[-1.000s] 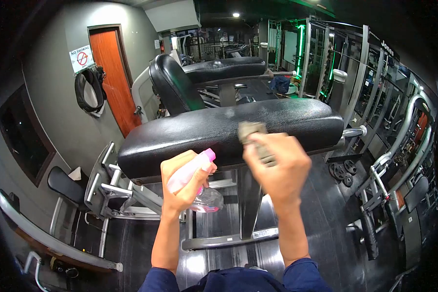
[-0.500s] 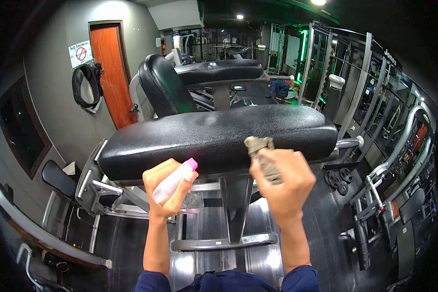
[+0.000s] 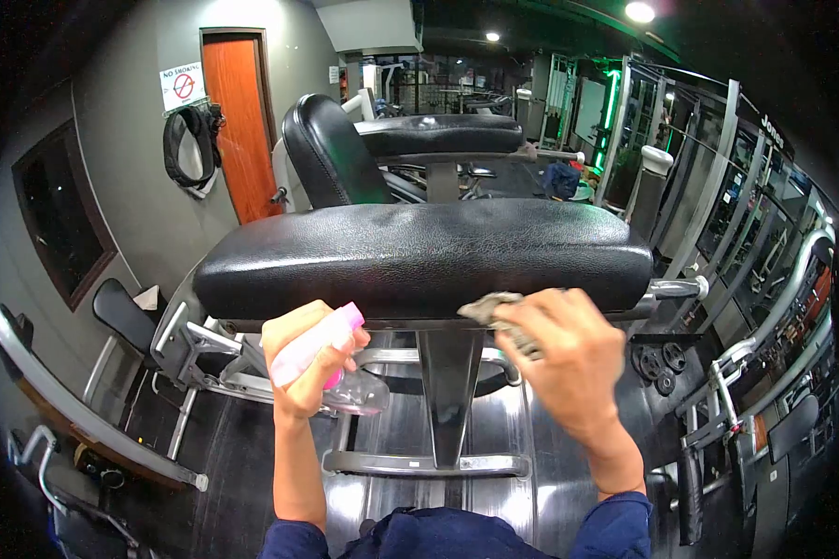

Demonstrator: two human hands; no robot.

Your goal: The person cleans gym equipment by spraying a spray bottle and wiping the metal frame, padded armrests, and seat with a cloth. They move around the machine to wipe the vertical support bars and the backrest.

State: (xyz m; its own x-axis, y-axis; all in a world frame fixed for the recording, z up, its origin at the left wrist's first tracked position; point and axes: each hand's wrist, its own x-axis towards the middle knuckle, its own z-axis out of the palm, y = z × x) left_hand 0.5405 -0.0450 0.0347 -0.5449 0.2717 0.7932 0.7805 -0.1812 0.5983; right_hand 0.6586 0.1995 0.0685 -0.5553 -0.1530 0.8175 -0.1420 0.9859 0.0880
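My left hand (image 3: 300,359) is wrapped round a clear spray bottle (image 3: 359,393) with a pink and white spray head, in front of the near pad's left half. My right hand (image 3: 569,354) grips a crumpled grey-beige cloth (image 3: 494,309) at the lower front edge of the pad, right of the middle. The long black padded bench (image 3: 419,247) lies across the view on a dark metal post, its surface shiny. Whether the cloth touches the pad is hard to tell.
Behind the bench stand an upright black backrest (image 3: 326,149) and another long pad (image 3: 443,136). An orange door (image 3: 238,126) is at the back left. Metal frames and machines line the right side, with weight plates (image 3: 662,359) on the floor. A curved metal rail (image 3: 93,410) runs at lower left.
My right hand has moved right and slightly down, with the cloth now lower at the pad's front edge. My left hand has shifted slightly left with the bottle. The view has turned slightly left.
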